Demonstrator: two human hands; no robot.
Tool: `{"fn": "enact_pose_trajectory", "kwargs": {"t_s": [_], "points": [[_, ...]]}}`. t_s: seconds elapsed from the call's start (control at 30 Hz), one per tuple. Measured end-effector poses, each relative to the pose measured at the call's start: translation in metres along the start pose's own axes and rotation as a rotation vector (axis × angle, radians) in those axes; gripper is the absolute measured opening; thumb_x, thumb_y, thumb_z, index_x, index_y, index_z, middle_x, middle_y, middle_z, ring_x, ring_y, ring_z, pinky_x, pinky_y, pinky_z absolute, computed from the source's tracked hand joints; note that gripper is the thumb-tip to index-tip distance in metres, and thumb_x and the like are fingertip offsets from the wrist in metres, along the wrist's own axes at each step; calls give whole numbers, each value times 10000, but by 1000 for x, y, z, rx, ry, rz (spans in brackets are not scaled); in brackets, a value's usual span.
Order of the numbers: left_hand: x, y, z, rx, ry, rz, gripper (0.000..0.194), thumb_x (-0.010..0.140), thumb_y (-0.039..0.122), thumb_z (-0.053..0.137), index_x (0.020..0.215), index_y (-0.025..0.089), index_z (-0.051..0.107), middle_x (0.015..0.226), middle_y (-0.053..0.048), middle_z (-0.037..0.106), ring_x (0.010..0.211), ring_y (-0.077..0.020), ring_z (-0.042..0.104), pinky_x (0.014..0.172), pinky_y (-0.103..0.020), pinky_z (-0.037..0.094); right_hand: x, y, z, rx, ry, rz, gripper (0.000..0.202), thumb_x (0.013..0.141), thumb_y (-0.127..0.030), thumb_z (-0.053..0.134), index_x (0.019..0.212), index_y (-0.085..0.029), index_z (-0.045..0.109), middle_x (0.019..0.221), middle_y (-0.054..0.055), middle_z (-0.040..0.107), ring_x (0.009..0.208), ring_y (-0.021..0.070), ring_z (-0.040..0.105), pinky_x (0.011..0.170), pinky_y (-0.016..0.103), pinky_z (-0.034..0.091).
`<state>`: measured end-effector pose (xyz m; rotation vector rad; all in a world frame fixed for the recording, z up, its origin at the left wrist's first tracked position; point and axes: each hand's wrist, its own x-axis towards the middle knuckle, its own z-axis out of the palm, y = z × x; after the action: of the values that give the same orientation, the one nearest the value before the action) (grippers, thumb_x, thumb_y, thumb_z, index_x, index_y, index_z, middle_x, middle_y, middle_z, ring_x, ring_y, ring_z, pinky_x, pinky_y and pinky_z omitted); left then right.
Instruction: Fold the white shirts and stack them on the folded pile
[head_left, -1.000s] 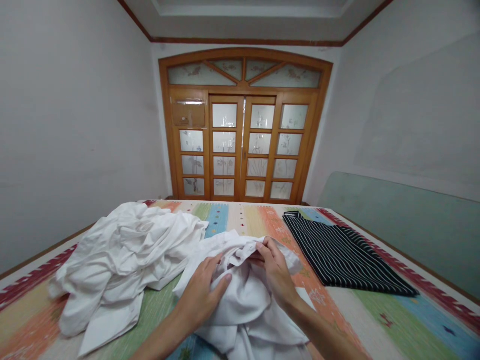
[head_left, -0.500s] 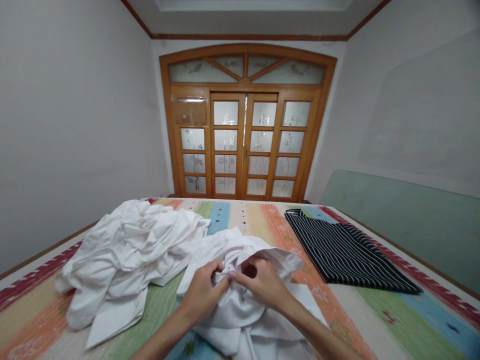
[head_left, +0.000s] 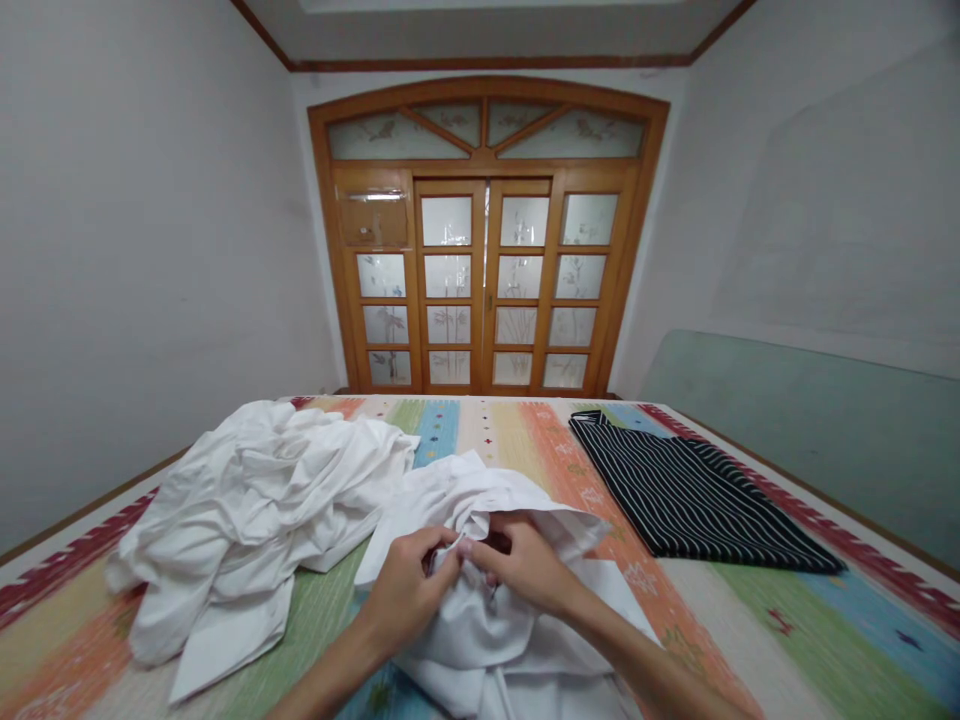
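Observation:
A white shirt (head_left: pixel 487 640), bunched and wrinkled, lies in front of me at the near middle. My left hand (head_left: pixel 411 585) pinches its cloth between thumb and fingers on the left side. Close beside it, my right hand (head_left: pixel 525 565) pinches the same stretch of fabric, its fingers partly tucked under a raised fold. The thumbs almost meet over the gathered cloth. What lies exactly between the fingertips, perhaps a small fastening, is too small to make out.
A crumpled heap of white clothing (head_left: pixel 255 510) lies to the left. On the right is a folded black garment with white stripes (head_left: pixel 697 490). Both rest on a colourful striped cover (head_left: pixel 510 420). A pale green board (head_left: pixel 810 430) borders the right side; wooden glazed doors (head_left: pixel 487 280) stand beyond.
Both hands stay at the same spot on the white shirt, with slight finger shifts in the cloth. The view has tilted a little; the other garments have not moved.

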<state>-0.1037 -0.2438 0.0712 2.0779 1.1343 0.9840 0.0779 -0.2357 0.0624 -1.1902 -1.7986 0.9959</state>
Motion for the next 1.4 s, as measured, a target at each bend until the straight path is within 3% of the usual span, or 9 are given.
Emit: {"fn": "enact_pose_trajectory", "kwargs": {"t_s": [0.27, 0.63, 0.8, 0.9, 1.03, 1.1, 1.2, 1.33, 1.4], "points": [[-1, 1, 3, 18, 32, 25, 308, 894, 376, 493, 925, 192, 738, 785, -35, 708, 703, -164, 611, 724, -241, 461, -4, -3, 8, -79, 121, -16, 263, 855, -366, 522, 713, -152, 574, 567, 6, 584, 529, 132, 550, 509, 214, 379], [-3, 1, 4, -77, -17, -12, 351, 894, 387, 450, 1019, 189, 711, 966, -77, 729, 878, -226, 655, 810, -291, 492, -7, -4, 11, -111, 0, -81, 272, 895, -354, 481, 730, -159, 575, 597, 4, 580, 554, 122, 533, 506, 202, 364], [-2, -4, 3, -83, -33, 4, 332, 903, 372, 453, 1021, 201, 712, 974, -66, 729, 885, -219, 654, 825, -285, 484, -10, -4, 4, -300, -29, -123, 253, 914, -338, 450, 839, -169, 623, 792, 61, 669, 733, 170, 612, 629, 235, 414], [-4, 0, 2, -46, -51, 32, 331, 909, 370, 444, 1018, 209, 712, 958, -61, 728, 855, -210, 651, 814, -278, 482, -8, 2, 0, -389, 20, -129, 207, 894, -298, 451, 891, -175, 619, 879, 89, 679, 823, 199, 628, 707, 265, 430], [-7, 14, -2, 27, -68, 87, 312, 899, 377, 461, 985, 212, 711, 871, -47, 721, 762, -184, 636, 749, -250, 476, 3, 9, -8, -259, 185, -24, 123, 833, -258, 481, 793, -180, 568, 621, 23, 614, 608, 164, 599, 586, 244, 434], [-6, 19, -9, 51, -1, 74, 312, 891, 395, 464, 970, 206, 699, 793, -27, 701, 710, -173, 620, 698, -241, 467, 8, 7, -19, -86, 292, 30, 176, 827, -298, 472, 692, -191, 512, 467, -25, 509, 436, 135, 514, 458, 229, 395], [2, 18, -28, 48, 250, -9, 337, 869, 443, 469, 957, 188, 670, 739, -8, 661, 688, -172, 593, 649, -238, 451, 14, 1, -44, 243, 487, 78, 238, 803, -378, 480, 637, -210, 448, 421, -47, 459, 336, 110, 434, 345, 218, 354], [15, 6, -57, -45, 605, -112, 333, 828, 473, 498, 910, 179, 630, 686, 13, 598, 648, -154, 537, 594, -225, 415, 16, -5, -79, 592, 769, 74, 193, 746, -383, 544, 705, -206, 478, 597, -10, 566, 482, 130, 578, 433, 231, 489], [21, -4, -67, -92, 696, -150, 291, 793, 457, 526, 833, 183, 613, 649, 25, 555, 629, -145, 506, 578, -222, 399, 16, -5, -87, 650, 784, 60, 196, 752, -396, 544, 749, -207, 496, 672, 12, 598, 578, 151, 626, 519, 259, 538]]}}
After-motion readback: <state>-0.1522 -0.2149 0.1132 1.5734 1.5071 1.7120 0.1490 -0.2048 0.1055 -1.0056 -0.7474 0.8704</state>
